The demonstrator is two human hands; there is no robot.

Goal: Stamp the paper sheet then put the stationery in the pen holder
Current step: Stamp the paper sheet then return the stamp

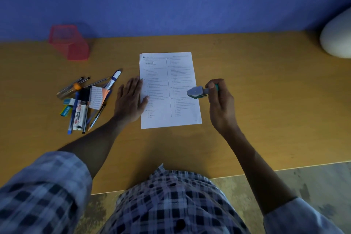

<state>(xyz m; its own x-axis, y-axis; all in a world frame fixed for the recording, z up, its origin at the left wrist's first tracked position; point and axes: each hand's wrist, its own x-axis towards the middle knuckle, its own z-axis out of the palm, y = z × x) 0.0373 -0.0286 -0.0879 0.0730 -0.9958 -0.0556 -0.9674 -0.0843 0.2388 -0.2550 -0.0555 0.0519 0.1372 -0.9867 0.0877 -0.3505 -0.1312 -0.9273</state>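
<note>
A printed paper sheet [171, 74] lies flat in the middle of the wooden table [247, 85]. My left hand [130, 99] rests flat with fingers spread on the sheet's left edge. My right hand [221, 102] grips a grey and green stamp [197, 92], tilted, its head over the sheet's right side; whether it touches the paper is unclear. A pile of stationery [85, 99] with pens, markers, erasers and a small notepad lies left of the sheet. The pink mesh pen holder [69, 42] stands at the back left against the wall.
A blue wall [171, 0] runs behind the table. A white rounded object [336, 34] sits at the far right edge. The table's front edge [266, 171] is near my body, floor showing below it.
</note>
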